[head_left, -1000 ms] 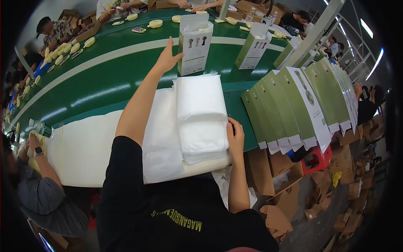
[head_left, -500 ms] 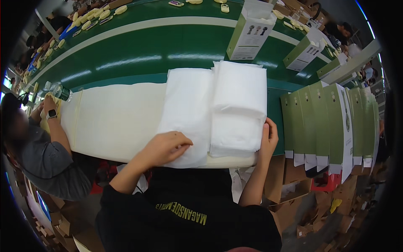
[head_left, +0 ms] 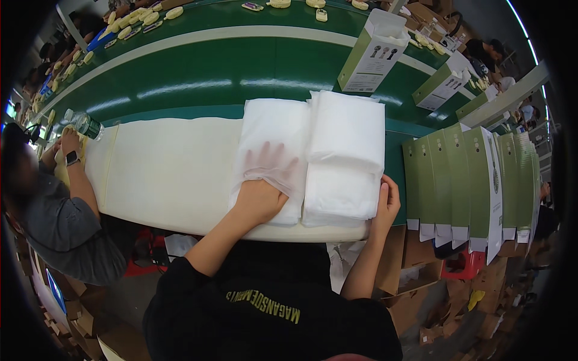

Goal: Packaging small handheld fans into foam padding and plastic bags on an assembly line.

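- Head view, looking down: my left hand (head_left: 260,201) has its fingers slid under the top translucent white sheet of the left stack of soft white foam bags (head_left: 271,153); they show through the sheet, spread and flat, clasping nothing that I can see.
- My right hand (head_left: 386,204) rests against the right edge of the taller right stack of folded white foam bags (head_left: 346,153), fingers loosely curled along its side, not closed round it.
- Both stacks lie touching, side by side, on the pale cream padded board (head_left: 168,171) at the near edge of the green conveyor belt (head_left: 198,66).
- Just right of my right hand stands a row of upright green and white cartons (head_left: 469,174).
- At far left another person's hand (head_left: 69,144) is near a clear plastic bottle (head_left: 87,125).
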